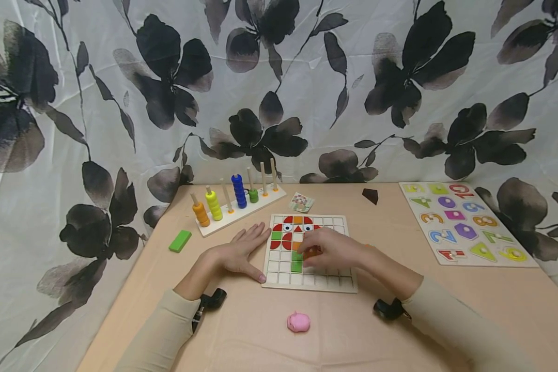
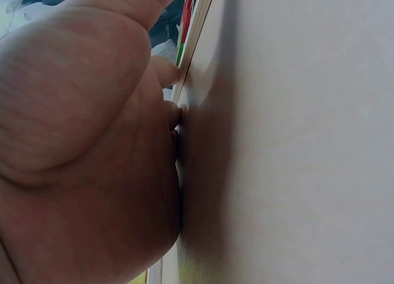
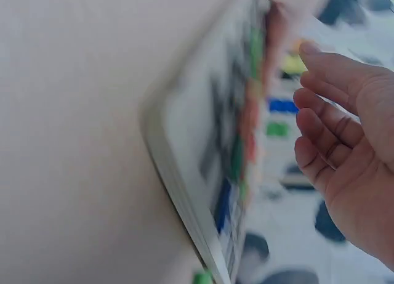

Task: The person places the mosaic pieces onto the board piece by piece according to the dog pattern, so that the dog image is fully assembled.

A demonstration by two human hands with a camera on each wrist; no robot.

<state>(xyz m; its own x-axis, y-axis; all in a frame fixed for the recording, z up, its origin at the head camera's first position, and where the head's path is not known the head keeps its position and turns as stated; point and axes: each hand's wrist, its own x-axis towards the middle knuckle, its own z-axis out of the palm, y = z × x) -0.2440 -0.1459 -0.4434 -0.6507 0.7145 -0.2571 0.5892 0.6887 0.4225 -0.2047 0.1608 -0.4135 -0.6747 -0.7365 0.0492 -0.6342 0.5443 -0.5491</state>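
A white gridded board (image 1: 279,278) lies on the table, with red, orange and green tiles and two eye tiles set in its upper squares. Two green tiles (image 1: 296,266) sit lower, near its middle. My left hand (image 1: 242,253) rests flat beside the board's left edge, fingers stretched out, the thumb touching its lower left corner. Above the board's middle hovers my right hand (image 1: 330,248), which hides some squares under it. In the right wrist view its fingers (image 3: 320,127) are loosely bent, and I see nothing held between them.
A peg stand (image 1: 230,211) with coloured rings stands at the back left, near a green block (image 1: 180,241). A small picture card (image 1: 301,202) and a dark piece (image 1: 370,196) lie behind the board. On the right lies a number puzzle (image 1: 430,209); in front, a pink pig figure (image 1: 298,322).
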